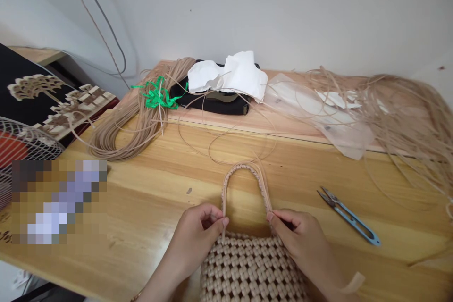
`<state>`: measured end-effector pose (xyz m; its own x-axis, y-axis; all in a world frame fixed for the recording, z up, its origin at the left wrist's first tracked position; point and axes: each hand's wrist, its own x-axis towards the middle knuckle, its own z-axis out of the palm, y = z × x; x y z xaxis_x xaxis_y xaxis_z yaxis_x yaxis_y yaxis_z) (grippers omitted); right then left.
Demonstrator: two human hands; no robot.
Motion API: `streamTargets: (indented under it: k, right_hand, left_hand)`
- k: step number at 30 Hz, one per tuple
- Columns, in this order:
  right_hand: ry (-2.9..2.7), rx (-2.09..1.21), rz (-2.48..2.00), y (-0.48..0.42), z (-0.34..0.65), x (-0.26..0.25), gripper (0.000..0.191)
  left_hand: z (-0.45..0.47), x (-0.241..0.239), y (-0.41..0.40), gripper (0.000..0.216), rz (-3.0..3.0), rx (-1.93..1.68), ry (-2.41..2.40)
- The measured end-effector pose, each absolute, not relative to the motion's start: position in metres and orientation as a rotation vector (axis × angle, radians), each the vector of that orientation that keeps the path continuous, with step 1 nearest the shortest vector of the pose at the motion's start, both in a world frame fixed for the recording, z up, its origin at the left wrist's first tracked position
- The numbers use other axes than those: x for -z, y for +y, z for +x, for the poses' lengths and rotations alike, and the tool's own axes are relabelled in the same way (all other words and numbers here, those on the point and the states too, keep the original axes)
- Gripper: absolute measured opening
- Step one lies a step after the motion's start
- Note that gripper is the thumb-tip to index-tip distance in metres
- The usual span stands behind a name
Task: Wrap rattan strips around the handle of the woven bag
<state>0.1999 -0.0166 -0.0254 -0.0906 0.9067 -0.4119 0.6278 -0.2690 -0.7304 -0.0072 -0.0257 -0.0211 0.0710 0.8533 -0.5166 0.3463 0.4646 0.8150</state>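
A beige woven bag lies at the front edge of the view, its braided handle arching up and away. My left hand pinches the left side of the handle just above the bag's rim. On the opposite side, my right hand grips the handle's right leg between thumb and finger. Loose beige strands run alongside that right leg and pass into the right-hand grip. The lower part of the bag falls outside the frame.
Blue-handled thread snips lie to the right. A coil of beige cord tied with green ribbon rests at the left rear. Behind are white paper, a black pouch and tangled strands. A mesh fan guard stands left.
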Motion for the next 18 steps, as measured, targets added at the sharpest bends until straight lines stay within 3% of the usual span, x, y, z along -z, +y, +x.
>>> streamTargets:
  k: [18]
  right_hand:
    - [-1.6, -1.409, -1.804, -0.015, 0.209, 0.026, 0.044]
  left_hand:
    - [-0.015, 0.007, -0.019, 0.02, 1.367, -0.421, 1.61]
